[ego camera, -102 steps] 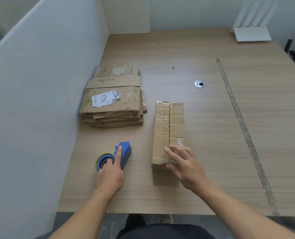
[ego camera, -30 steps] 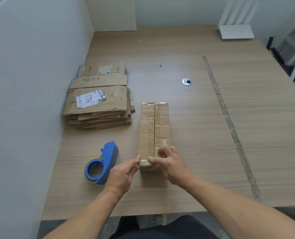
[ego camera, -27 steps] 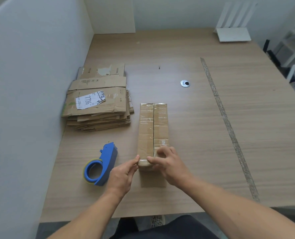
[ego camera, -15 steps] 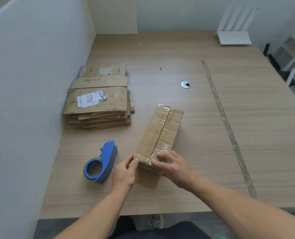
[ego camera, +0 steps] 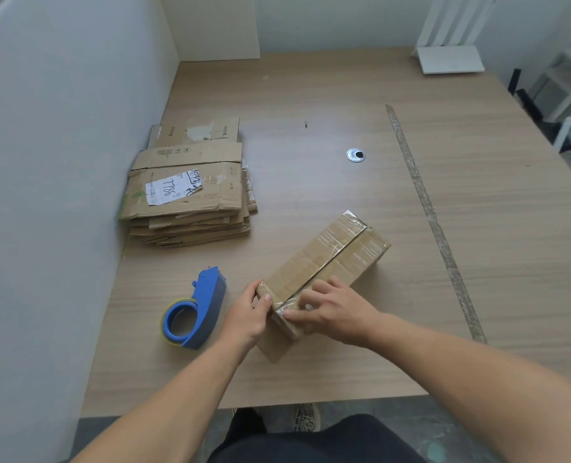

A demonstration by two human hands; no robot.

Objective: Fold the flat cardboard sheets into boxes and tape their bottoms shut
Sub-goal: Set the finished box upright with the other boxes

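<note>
A folded cardboard box (ego camera: 327, 259) lies on the wooden table (ego camera: 311, 195), its taped seam on top, its long axis running toward the far right. My left hand (ego camera: 247, 315) grips the box's near left corner, thumb on top. My right hand (ego camera: 331, 309) lies over the near end, its fingers curled on the tape at the seam. A blue tape dispenser (ego camera: 194, 312) rests on the table just left of my left hand. A stack of flat cardboard sheets (ego camera: 190, 188) sits against the left partition.
A grey partition wall (ego camera: 60, 162) bounds the table's left side. A round metal cable grommet (ego camera: 355, 155) and a long strip of old tape (ego camera: 427, 212) mark the tabletop. A white rack (ego camera: 448, 58) stands at the far right corner.
My left hand left the tape dispenser and took the box's near corner. Both hands have turned the box clockwise, so its far end now points toward the far right.
</note>
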